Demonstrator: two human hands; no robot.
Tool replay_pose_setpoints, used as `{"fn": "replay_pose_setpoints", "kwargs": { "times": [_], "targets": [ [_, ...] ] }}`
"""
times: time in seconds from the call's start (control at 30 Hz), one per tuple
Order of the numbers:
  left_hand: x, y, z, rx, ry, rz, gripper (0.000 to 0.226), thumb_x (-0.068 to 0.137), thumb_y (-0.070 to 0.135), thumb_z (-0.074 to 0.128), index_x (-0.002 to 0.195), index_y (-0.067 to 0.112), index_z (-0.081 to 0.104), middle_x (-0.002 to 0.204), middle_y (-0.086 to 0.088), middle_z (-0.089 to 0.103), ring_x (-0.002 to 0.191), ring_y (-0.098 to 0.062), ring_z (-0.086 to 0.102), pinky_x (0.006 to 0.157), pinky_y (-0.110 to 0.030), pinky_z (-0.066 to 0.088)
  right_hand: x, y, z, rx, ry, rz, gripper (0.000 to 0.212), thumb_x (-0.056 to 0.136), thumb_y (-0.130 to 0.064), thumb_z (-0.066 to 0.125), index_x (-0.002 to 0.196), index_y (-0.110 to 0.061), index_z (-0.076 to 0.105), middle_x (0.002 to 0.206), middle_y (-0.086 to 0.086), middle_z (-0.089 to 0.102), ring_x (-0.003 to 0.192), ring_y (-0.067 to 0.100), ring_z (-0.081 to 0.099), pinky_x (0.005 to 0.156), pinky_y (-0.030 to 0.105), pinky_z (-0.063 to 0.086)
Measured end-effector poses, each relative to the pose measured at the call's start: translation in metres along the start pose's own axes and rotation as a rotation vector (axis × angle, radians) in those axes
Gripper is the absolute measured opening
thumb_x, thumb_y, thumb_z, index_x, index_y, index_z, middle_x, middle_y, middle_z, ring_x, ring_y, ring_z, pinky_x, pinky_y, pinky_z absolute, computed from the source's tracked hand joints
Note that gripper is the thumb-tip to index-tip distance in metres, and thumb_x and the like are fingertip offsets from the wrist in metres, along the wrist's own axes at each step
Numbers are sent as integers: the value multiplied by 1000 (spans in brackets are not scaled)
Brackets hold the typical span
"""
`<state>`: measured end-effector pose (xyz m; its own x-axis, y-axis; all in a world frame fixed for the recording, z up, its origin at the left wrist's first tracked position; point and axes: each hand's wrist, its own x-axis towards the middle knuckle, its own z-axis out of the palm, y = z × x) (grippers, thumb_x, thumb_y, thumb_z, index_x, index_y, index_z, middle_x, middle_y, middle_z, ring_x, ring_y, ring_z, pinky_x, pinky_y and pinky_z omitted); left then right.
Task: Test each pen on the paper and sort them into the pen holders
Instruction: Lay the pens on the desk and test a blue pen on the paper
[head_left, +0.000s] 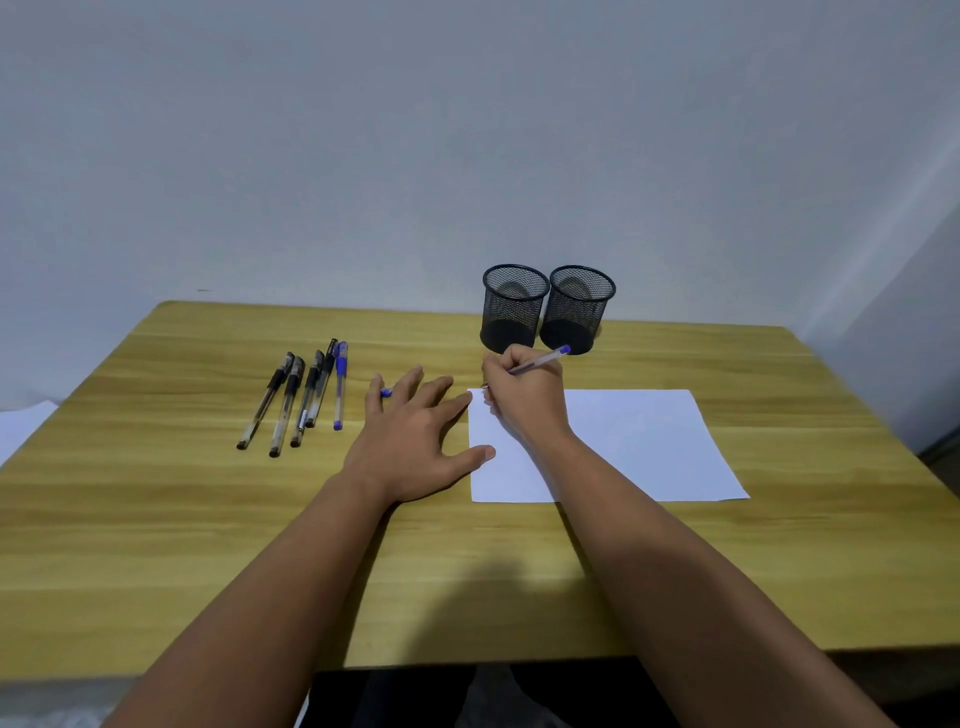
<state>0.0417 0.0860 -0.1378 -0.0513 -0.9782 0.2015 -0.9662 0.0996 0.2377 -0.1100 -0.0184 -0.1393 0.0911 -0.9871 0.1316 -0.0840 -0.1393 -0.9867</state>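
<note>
Pen (540, 360) sat pinched in my right hand (524, 400), tip down at the paper's (639, 441) far-left corner, barrel slanting toward the holders (545, 309); my left hand (410, 441) lay spread, steadying the sheet's edge.

on the wooden table (156, 519), a white paper sheet (639, 441) lies right of centre, with two black mesh pen holders (548, 309) side by side behind it. five capped pens (306, 397) lie left of the sheet.

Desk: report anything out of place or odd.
Nothing stands out, apart from a small blue piece, perhaps a pen cap, half hidden under the left hand. Both pen holders stand upright and look empty.
</note>
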Motion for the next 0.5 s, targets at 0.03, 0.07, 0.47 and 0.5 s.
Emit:
{"fn": "replay_pose_setpoints", "kwargs": {
  "times": [0.03,0.07,0.47,0.5],
  "targets": [
    [0,1,-1,0,0,-1,86,81,89,34,152,42,40,164,10,31,157,-23,7,122,-63,-5,1,0,0,-16,-5,9,40,94,-15,68,61,-10,45,51,11,50,53,28,59,53,35,47],
    [0,1,-1,3,-1,-2,86,81,89,34,152,42,39,164,10,31,157,-23,7,122,-63,-5,1,1,1,-33,-13,15,39,93,-13,67,62,-11,45,51,10,50,52,28,59,53,35,46],
    [0,3,-3,14,-13,-7,87,81,90,33,153,42,38,165,10,30,157,-22,6,122,-63,-6,5,6,2,-185,-57,-41,39,91,-31,73,57,-20,57,52,6,63,51,26,63,55,40,53],
    [0,3,-3,15,-14,-6,87,81,90,32,153,42,38,165,9,30,157,-22,6,122,-63,-6,5,6,2,-197,-61,-45,39,91,-32,74,58,-19,58,53,6,64,51,25,63,55,42,54]
  ]
}}
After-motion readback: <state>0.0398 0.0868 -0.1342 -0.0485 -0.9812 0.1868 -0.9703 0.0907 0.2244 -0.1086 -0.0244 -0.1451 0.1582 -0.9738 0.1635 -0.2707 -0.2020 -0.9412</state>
